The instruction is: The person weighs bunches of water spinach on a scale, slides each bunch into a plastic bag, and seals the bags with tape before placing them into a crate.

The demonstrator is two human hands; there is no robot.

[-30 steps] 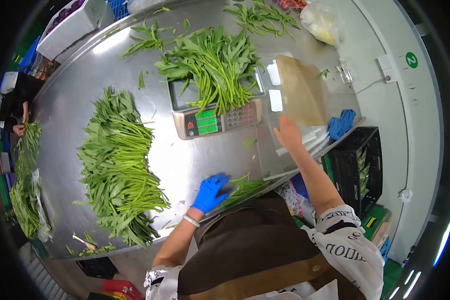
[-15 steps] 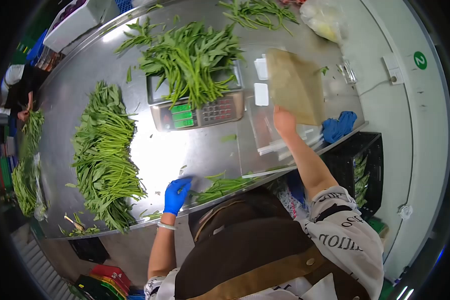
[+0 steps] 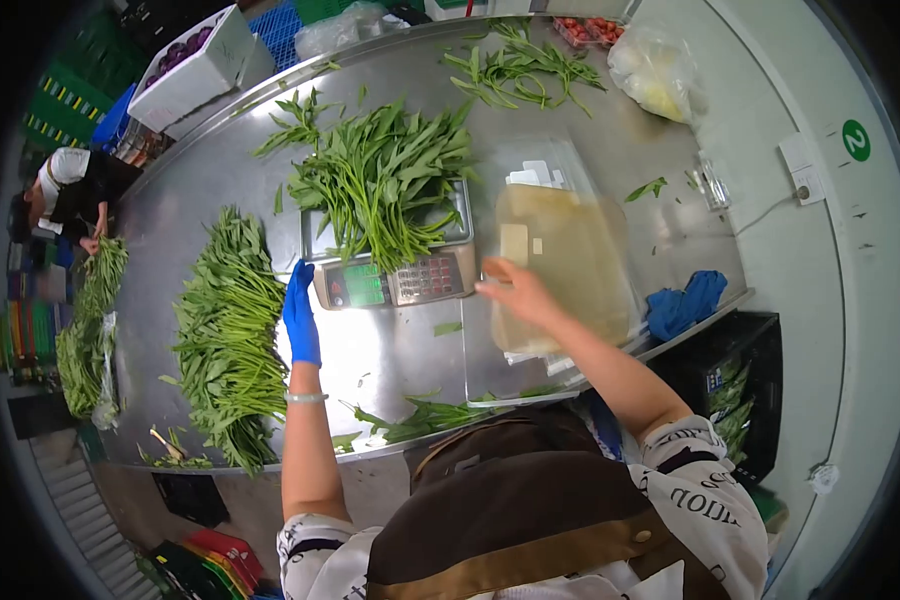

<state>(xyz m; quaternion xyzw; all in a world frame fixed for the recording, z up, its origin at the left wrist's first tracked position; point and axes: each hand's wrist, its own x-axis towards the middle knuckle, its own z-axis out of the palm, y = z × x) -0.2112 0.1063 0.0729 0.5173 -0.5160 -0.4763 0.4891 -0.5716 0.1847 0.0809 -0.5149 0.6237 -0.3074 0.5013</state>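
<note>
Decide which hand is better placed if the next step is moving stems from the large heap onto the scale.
Probably the left hand: it is between the heap and scale; the right hand is past the scale, by the brown sheet.

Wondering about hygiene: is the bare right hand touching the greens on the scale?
Apart: the head view shows part of the scale between the right hand and greens.

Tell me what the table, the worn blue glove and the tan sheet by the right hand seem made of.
Table: metal, probably stainless steel, smooth; grey with bright glare.
Blue glove: likely thin rubber, fairly matte, judging by its snug fit.
Tan sheet: perhaps paper or plastic, smooth; its flat face leaves that open.
</note>
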